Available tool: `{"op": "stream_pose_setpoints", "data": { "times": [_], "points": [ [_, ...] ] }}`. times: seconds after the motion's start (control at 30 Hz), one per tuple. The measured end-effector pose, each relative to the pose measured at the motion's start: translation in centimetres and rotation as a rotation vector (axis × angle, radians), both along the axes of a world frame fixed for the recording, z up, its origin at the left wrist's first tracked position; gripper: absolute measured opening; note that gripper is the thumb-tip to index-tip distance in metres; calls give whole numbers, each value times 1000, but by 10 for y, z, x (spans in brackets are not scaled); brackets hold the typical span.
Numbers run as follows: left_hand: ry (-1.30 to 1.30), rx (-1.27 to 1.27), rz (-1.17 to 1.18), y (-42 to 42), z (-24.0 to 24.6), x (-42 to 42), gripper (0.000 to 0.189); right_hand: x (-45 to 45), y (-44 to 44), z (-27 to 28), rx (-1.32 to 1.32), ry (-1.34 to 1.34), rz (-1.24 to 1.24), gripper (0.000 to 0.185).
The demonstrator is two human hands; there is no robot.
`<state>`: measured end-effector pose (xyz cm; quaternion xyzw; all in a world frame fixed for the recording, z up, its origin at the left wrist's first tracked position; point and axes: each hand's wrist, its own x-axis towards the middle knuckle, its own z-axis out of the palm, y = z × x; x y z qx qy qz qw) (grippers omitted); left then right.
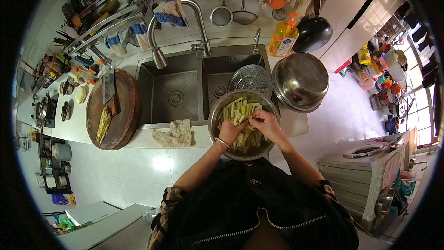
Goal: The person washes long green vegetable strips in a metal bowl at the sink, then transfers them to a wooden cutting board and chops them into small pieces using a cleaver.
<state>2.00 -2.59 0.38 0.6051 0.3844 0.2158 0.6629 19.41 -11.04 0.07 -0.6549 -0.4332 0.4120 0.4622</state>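
Note:
Both of my hands are over a round metal bowl (212, 125) filled with cut pale green vegetable stalks (250, 139). My left hand (231, 131), with a bangle at the wrist, holds a small bunch of the stalk pieces. The fingertips of my right hand (266, 123) are pinched together beside that bunch; whether a piece is between them is too small to tell. The bowl sits at the counter's front edge, partly over the right sink basin. On the round wooden chopping board (128, 111) at the left lie a cleaver (108, 86) and a small heap of thin green strips (103, 126).
A double steel sink (166, 90) with a tall faucet (201, 17) lies ahead. A perforated metal steamer tray (250, 78) rests in its right basin. Upturned metal bowls (301, 80), a soap bottle (283, 40) and a black wok (314, 34) stand right. A beige cloth (175, 134) lies on the front edge.

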Motion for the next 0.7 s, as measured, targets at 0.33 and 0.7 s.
{"op": "stream_pose_setpoints", "data": {
  "times": [0.33,0.7],
  "points": [
    [107,275,-184,5,3,-9,28,10,7,21,-156,-202,229,22],
    [-449,-469,238,29,-33,-26,6,22,-16,-4,113,546,-126,12]
  ]
}}
